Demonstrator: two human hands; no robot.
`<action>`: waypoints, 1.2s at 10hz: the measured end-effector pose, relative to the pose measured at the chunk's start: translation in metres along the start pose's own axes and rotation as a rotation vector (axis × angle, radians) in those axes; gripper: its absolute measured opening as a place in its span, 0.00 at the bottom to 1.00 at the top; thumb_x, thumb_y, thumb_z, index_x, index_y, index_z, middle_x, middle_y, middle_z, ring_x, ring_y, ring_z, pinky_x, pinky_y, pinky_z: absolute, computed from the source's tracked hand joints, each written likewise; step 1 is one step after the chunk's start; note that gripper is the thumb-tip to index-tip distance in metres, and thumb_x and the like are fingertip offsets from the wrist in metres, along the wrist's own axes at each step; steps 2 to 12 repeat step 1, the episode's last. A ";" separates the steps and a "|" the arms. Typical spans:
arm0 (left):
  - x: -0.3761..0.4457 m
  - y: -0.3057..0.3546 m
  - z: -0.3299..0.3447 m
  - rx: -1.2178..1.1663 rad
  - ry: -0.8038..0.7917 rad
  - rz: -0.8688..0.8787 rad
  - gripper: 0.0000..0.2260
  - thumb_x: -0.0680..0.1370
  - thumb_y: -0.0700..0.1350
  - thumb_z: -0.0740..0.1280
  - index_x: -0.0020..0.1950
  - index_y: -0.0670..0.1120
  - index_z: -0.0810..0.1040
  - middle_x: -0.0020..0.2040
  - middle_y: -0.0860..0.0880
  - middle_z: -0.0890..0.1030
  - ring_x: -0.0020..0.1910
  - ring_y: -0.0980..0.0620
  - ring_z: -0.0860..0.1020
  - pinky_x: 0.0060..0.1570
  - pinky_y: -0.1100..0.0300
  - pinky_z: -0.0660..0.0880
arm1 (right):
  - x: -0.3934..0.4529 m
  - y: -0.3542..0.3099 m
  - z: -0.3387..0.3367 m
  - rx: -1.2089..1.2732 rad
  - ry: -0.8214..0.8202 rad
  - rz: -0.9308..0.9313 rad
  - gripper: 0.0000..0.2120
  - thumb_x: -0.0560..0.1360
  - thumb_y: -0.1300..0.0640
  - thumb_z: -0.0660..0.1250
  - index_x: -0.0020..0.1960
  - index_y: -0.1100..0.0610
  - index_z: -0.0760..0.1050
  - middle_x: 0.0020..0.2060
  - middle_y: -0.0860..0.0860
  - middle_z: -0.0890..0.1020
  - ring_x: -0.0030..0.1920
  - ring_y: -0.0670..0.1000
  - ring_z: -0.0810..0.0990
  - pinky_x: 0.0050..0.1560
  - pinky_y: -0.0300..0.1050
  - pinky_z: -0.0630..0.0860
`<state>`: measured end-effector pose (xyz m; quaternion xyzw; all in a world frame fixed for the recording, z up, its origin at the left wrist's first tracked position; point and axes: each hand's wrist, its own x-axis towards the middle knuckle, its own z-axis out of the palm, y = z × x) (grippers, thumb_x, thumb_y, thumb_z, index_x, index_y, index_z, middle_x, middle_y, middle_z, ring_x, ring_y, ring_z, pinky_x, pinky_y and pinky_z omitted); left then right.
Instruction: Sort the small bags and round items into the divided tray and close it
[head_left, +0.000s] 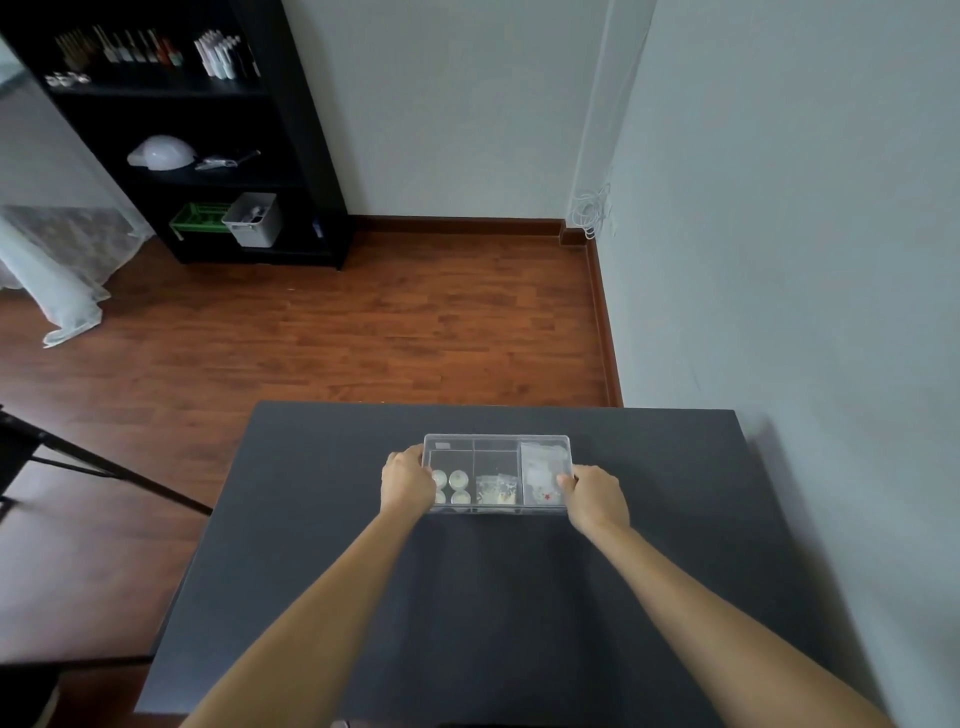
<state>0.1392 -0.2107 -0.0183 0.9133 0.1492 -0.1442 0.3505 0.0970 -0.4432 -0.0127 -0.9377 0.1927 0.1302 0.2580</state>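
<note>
Clear plastic divided tray (496, 474) sits mid-table (363, 545), lid seemingly on. Round items (451, 487) lie at its 8 o'clock, small bags (543, 475) toward 3. Left hand (407, 480) and right hand (597, 496) clamp opposite ends, likely pressing it closed.

The left hand (408, 480) covers part of the round items (453, 486) (bag (543, 475) contents too small to tell).

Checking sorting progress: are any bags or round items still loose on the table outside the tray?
No: the table shows only the tray, with round items and bags inside its compartments.
</note>
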 end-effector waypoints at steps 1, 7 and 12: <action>-0.003 -0.002 0.000 -0.044 0.023 -0.023 0.13 0.79 0.37 0.57 0.60 0.43 0.77 0.52 0.40 0.76 0.55 0.43 0.74 0.48 0.57 0.68 | -0.004 0.006 0.003 0.088 0.052 -0.021 0.18 0.81 0.51 0.53 0.54 0.62 0.77 0.50 0.61 0.82 0.53 0.62 0.78 0.53 0.56 0.77; -0.003 -0.002 0.000 -0.044 0.023 -0.023 0.13 0.79 0.37 0.57 0.60 0.43 0.77 0.52 0.40 0.76 0.55 0.43 0.74 0.48 0.57 0.68 | -0.004 0.006 0.003 0.088 0.052 -0.021 0.18 0.81 0.51 0.53 0.54 0.62 0.77 0.50 0.61 0.82 0.53 0.62 0.78 0.53 0.56 0.77; -0.003 -0.002 0.000 -0.044 0.023 -0.023 0.13 0.79 0.37 0.57 0.60 0.43 0.77 0.52 0.40 0.76 0.55 0.43 0.74 0.48 0.57 0.68 | -0.004 0.006 0.003 0.088 0.052 -0.021 0.18 0.81 0.51 0.53 0.54 0.62 0.77 0.50 0.61 0.82 0.53 0.62 0.78 0.53 0.56 0.77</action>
